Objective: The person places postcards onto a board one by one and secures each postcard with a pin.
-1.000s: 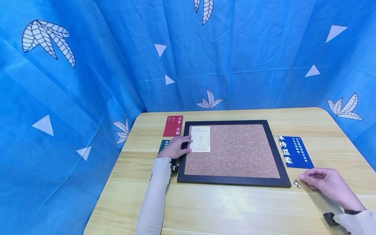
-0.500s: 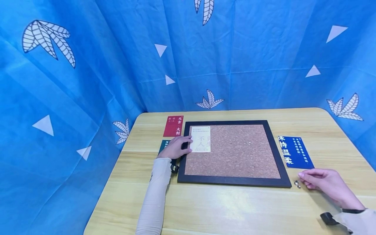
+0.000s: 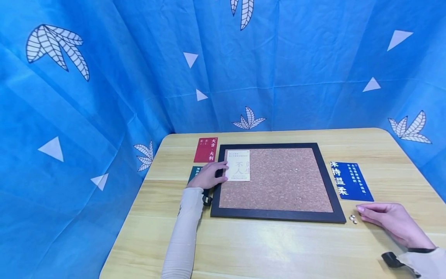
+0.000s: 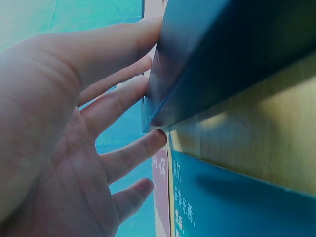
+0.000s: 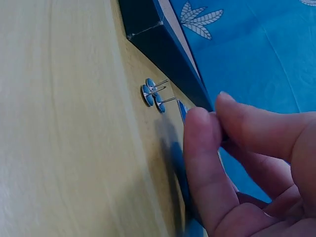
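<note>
A pale-yellow printed card (image 3: 238, 166) lies on the left part of a cork board (image 3: 278, 182) with a black frame. My left hand (image 3: 209, 175) reaches over the frame's left side, its spread fingertips resting at the card's left edge. In the left wrist view the fingers (image 4: 118, 101) are fairly straight. To the right of the board, my right hand (image 3: 390, 221) holds thumb and forefinger together just above the table. Between them a small dark bit of a thumbtack (image 5: 224, 136) shows, mostly hidden. Three loose thumbtacks (image 5: 154, 94) lie beside that hand, points up.
A red card (image 3: 205, 150) lies left of the board, and a teal card (image 4: 247, 197) sits partly under the left hand. A blue card (image 3: 352, 181) is right of the board. Blue patterned cloth (image 3: 271, 77) hangs behind the wooden table (image 3: 265, 248).
My right hand has lifted slightly and shifted from the small pile of thumbtacks, its thumb and forefinger still together. The left hand and the pale-yellow card stay in place.
</note>
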`<state>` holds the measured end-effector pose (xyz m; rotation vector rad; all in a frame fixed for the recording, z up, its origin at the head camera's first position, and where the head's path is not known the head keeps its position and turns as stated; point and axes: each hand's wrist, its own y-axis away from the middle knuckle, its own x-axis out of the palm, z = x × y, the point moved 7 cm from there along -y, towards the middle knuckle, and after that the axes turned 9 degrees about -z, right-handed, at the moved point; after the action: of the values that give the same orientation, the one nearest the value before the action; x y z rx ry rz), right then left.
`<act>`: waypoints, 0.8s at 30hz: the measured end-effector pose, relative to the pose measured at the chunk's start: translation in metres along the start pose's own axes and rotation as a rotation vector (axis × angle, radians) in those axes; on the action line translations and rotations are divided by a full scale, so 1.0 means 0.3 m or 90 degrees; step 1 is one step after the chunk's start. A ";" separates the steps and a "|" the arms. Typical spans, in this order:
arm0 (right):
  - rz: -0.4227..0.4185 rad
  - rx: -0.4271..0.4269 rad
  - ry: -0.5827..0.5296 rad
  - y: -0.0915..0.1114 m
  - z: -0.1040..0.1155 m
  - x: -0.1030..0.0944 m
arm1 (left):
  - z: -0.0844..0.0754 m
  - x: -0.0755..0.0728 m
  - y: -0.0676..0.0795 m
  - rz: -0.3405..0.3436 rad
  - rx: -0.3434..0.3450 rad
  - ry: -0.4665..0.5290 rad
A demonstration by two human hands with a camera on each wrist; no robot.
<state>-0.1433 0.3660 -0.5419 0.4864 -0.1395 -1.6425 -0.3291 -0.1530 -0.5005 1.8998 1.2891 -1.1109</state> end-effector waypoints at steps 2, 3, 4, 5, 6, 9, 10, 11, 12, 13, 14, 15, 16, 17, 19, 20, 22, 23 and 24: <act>0.007 0.000 0.018 -0.001 -0.001 0.001 | 0.002 0.002 -0.001 0.002 -0.002 0.001; 0.013 0.000 0.024 -0.001 0.001 0.001 | 0.003 0.003 -0.001 0.003 -0.003 0.002; 0.019 -0.003 0.032 -0.001 0.003 0.002 | 0.004 0.003 -0.002 0.003 -0.003 0.004; 0.026 -0.007 0.041 -0.001 0.006 0.003 | 0.005 0.004 -0.002 0.003 -0.004 0.004; 0.032 -0.011 0.048 0.000 0.009 0.004 | 0.006 0.005 -0.003 0.004 -0.004 0.005; 0.038 -0.020 0.071 0.002 0.019 0.007 | 0.008 0.005 -0.006 0.002 -0.003 0.003; 0.036 -0.024 0.077 0.003 0.023 0.007 | 0.008 0.005 -0.006 0.002 -0.002 0.003; 0.032 -0.026 0.071 0.005 0.028 0.006 | 0.008 0.006 -0.007 0.002 -0.001 0.003; 0.031 -0.026 0.057 0.007 0.032 0.005 | 0.008 0.006 -0.007 0.002 0.000 0.004; 0.030 -0.027 0.042 0.008 0.037 0.006 | 0.008 0.006 -0.008 0.002 0.000 0.003; 0.030 -0.030 0.017 0.009 0.044 0.006 | 0.008 0.006 -0.008 0.003 0.001 0.002; 0.030 -0.028 -0.009 0.010 0.049 0.008 | 0.008 0.006 -0.008 0.002 0.001 0.003; 0.030 -0.027 -0.033 0.010 0.054 0.009 | 0.008 0.005 -0.008 0.002 0.001 0.002; 0.031 -0.026 -0.055 0.010 0.061 0.010 | 0.008 0.005 -0.008 0.002 0.001 0.002; 0.026 -0.035 -0.046 0.008 0.076 0.014 | 0.008 0.004 -0.008 0.002 0.001 0.001; 0.022 -0.042 -0.034 0.007 0.086 0.015 | 0.007 0.003 -0.007 0.003 0.001 0.002; 0.008 -0.060 0.015 0.005 0.108 0.018 | 0.007 0.004 -0.006 0.003 0.001 0.004; -0.001 -0.072 0.046 0.003 0.120 0.020 | 0.007 0.004 -0.006 0.003 0.000 0.004; -0.008 -0.082 0.083 0.002 0.129 0.022 | 0.008 0.005 -0.006 0.004 0.000 0.005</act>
<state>-0.1582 0.3523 -0.5083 0.4951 0.0657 -1.6159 -0.3312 -0.1537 -0.5029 1.9088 1.2862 -1.1017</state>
